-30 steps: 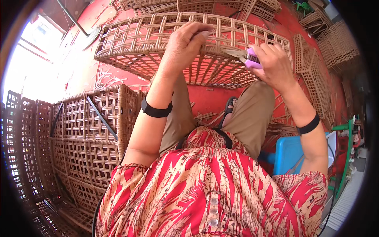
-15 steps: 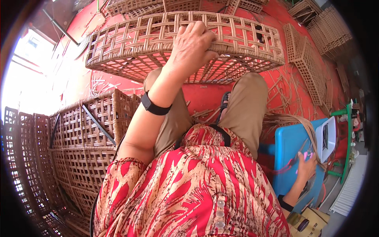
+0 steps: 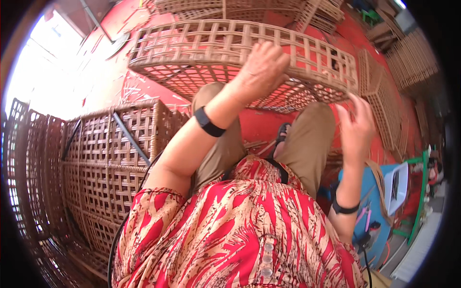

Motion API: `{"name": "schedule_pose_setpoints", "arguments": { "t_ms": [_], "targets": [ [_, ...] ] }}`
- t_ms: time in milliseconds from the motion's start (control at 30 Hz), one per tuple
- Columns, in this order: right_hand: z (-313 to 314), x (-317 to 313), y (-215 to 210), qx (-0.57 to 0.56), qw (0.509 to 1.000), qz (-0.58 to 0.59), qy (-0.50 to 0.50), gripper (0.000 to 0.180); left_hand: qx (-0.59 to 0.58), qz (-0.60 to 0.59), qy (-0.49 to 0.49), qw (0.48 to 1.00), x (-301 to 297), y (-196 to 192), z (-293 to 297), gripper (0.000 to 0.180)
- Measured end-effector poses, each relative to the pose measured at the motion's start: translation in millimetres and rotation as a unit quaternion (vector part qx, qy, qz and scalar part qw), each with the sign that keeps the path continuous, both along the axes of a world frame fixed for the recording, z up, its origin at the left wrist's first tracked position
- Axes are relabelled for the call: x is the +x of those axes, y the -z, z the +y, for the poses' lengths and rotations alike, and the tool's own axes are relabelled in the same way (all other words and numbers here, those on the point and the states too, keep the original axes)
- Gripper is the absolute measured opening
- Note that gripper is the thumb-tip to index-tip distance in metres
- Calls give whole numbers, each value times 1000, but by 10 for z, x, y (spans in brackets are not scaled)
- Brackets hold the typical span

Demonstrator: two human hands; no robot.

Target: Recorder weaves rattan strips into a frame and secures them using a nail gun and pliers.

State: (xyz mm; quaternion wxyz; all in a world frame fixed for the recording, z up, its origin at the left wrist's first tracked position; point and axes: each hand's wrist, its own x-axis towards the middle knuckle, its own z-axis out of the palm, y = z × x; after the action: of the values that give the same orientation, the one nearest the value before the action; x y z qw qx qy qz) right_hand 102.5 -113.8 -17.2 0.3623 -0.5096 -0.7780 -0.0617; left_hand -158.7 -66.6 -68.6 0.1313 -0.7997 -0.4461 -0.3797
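A shallow woven rattan basket (image 3: 192, 56) with a lattice of brown strips rests tilted across my knees. Along its near edge, right of the middle, my left hand (image 3: 263, 72) is closed with bent fingers over the rim. My right hand (image 3: 356, 122) is raised by the basket's right corner, its thumb and fingers apart. The fingertips are at the corner; whether they touch it cannot be made out. A pink-handled tool (image 3: 367, 218) lies on the blue table (image 3: 377, 192) below my right forearm.
A larger woven basket (image 3: 110, 168) stands close on my left. More woven pieces (image 3: 384, 105) lie on the red floor to the right and at the back. A white tray (image 3: 396, 188) and loose strips (image 3: 377, 178) are on the blue table, beside a green frame (image 3: 422, 197).
My right hand has left the pink-handled tool on the blue table and come up to the basket's right corner. My left hand has slid right along the rim. The view has shifted.
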Motion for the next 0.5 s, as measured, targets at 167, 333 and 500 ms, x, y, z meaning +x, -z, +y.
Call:
{"name": "schedule_pose_setpoints", "arguments": {
  "t_ms": [167, 333, 500],
  "targets": [
    [521, -926, 145, 86, 978, -55, -182, 37, 13, -34, -24, 999, -41, -100, -158, 41],
    [667, -1140, 201, 78, 975, -82, -193, 36, -40, -14, -181, 983, -765, -118, -419, 45],
    [643, -1337, 218, 95, 969, -72, -219, 36, -50, 31, -141, 988, -767, -161, -362, 46]
  ]
}}
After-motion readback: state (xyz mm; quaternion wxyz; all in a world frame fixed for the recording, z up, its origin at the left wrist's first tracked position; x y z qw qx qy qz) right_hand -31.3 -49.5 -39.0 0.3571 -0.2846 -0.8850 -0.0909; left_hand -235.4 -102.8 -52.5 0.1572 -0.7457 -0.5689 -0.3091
